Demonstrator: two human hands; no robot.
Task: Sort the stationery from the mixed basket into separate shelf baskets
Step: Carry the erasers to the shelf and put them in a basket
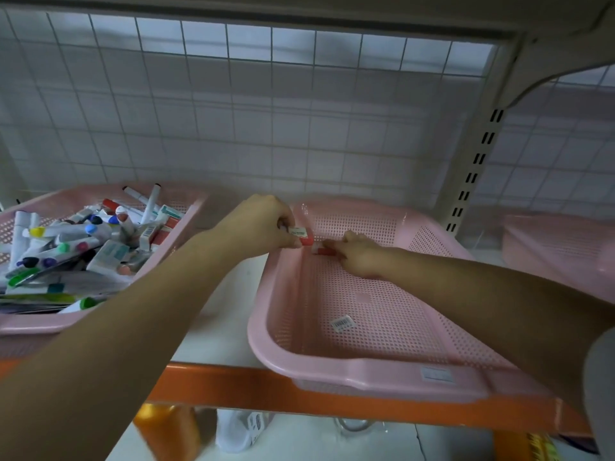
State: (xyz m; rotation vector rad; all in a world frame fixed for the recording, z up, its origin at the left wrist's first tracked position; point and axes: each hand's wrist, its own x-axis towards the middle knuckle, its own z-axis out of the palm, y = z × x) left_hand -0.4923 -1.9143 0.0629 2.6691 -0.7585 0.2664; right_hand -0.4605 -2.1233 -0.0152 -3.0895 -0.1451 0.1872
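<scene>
Eraser (301, 236) in left hand (263, 227) over basket (266, 287) rim; right hand's (361, 257) eraser (322, 250) inside.

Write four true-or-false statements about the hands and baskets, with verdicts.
1. The left hand pinches a red-and-white eraser. True.
2. The right hand reaches into the mixed basket. False: it is in the middle basket, its grip on a second eraser.
3. The mixed basket holds markers. True.
4. The middle basket is piled full. False: apart from the hands and erasers, only a barcode sticker shows on its floor.
</scene>
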